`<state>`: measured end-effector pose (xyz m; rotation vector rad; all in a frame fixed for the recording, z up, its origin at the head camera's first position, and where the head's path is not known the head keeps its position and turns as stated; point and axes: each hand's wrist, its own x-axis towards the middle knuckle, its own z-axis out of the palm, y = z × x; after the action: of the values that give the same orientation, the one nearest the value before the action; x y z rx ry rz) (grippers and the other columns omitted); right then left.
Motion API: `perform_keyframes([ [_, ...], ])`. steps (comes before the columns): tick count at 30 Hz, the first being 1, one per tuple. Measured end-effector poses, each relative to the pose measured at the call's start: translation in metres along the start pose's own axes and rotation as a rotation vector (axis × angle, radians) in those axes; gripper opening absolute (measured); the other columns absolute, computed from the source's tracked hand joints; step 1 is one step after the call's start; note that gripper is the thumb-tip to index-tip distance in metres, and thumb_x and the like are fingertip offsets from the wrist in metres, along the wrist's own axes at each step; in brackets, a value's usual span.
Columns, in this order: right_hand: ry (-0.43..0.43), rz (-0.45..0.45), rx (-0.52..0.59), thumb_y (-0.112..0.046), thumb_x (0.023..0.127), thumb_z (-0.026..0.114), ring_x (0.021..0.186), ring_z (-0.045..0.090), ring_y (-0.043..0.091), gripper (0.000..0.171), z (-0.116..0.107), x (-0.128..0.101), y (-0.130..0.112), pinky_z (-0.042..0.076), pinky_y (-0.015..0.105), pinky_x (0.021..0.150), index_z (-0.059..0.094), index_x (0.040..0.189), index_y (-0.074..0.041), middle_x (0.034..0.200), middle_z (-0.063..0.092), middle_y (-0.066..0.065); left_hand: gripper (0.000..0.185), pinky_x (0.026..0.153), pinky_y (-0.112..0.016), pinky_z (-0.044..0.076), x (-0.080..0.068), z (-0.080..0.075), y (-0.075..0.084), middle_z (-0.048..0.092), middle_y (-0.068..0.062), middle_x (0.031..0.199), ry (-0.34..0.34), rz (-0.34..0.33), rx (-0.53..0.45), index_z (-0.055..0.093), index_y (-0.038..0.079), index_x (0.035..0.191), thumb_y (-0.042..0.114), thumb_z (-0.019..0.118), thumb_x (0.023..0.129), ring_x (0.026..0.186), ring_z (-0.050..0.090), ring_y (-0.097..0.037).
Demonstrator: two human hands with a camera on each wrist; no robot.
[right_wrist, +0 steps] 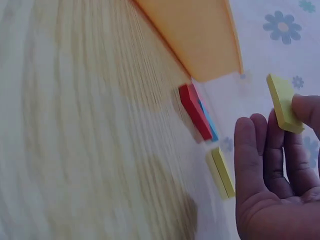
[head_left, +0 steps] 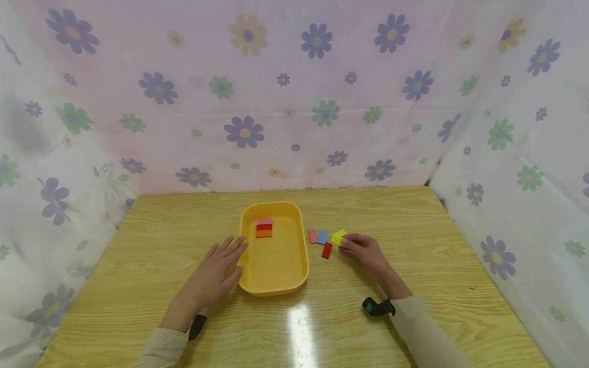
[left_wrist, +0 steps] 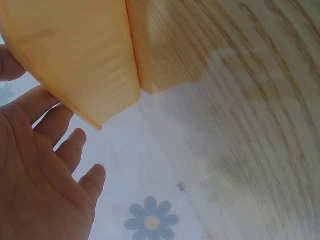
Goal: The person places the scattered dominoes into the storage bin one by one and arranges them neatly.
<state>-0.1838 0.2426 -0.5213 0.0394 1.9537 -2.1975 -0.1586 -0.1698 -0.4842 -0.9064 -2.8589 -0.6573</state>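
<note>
Between thumb and fingers my right hand (head_left: pixel 365 254) pinches a yellow block (right_wrist: pixel 285 102), raised off the table in the right wrist view. A second yellow block (right_wrist: pixel 223 172) lies on the table below that hand. To its left are a red block (head_left: pixel 326 250), a blue block (head_left: pixel 322 236) and a pink block (head_left: pixel 313 235). My left hand (head_left: pixel 212 276) rests at the left rim of the yellow tray (head_left: pixel 304 250), fingers extended and spread, fingertips right at the edge. Inside the tray, toward its back left, a pink block (head_left: pixel 264 222), a red block (head_left: pixel 264 227) and an orange block (head_left: pixel 264 233) sit in a row.
A wooden table (head_left: pixel 405 214) carries everything. Behind it and along both sides hangs a flower-patterned sheet (head_left: pixel 285 102). Each wrist wears a dark strapped device, such as the right wrist camera (head_left: pixel 378 307). Light glares on the tabletop in front of the tray.
</note>
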Motion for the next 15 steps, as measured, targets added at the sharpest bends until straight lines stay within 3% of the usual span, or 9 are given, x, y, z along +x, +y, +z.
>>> perform_keyframes([
  [5, -0.066, -0.066, 0.103, -0.005, 0.102, 0.06, 0.109, 0.068, 0.015, 0.013, 0.014, -0.004, 0.001, 0.055, 0.035, 0.1, 0.07, 0.11, -0.005, 0.113, 0.065, 0.003, 0.056, 0.119, -0.067, 0.02, -0.001, 0.001, -0.001, 0.036, -0.013, 0.163, 0.009, 0.005, -0.002, 0.043, 0.001, 0.153, 0.021, 0.058, 0.103, 0.152, 0.028, -0.041],
  [11, -0.168, -0.118, 0.119, -0.006, 0.101, 0.06, 0.105, 0.07, 0.012, 0.021, 0.036, -0.011, -0.006, 0.057, 0.031, 0.097, 0.075, 0.106, -0.02, 0.112, 0.066, -0.001, 0.056, 0.12, -0.066, 0.021, -0.001, 0.002, -0.001, 0.036, -0.012, 0.163, 0.014, 0.003, 0.0, 0.044, 0.001, 0.153, 0.021, 0.058, 0.102, 0.152, 0.028, -0.04],
  [15, -0.19, -0.139, 0.153, -0.003, 0.1, 0.061, 0.101, 0.07, 0.011, 0.023, 0.05, -0.013, -0.01, 0.057, 0.031, 0.096, 0.077, 0.104, -0.02, 0.108, 0.067, -0.002, 0.056, 0.12, -0.066, 0.02, -0.001, 0.002, -0.001, 0.035, -0.012, 0.163, 0.015, -0.001, -0.003, 0.043, 0.002, 0.153, 0.021, 0.058, 0.103, 0.152, 0.027, -0.039],
])
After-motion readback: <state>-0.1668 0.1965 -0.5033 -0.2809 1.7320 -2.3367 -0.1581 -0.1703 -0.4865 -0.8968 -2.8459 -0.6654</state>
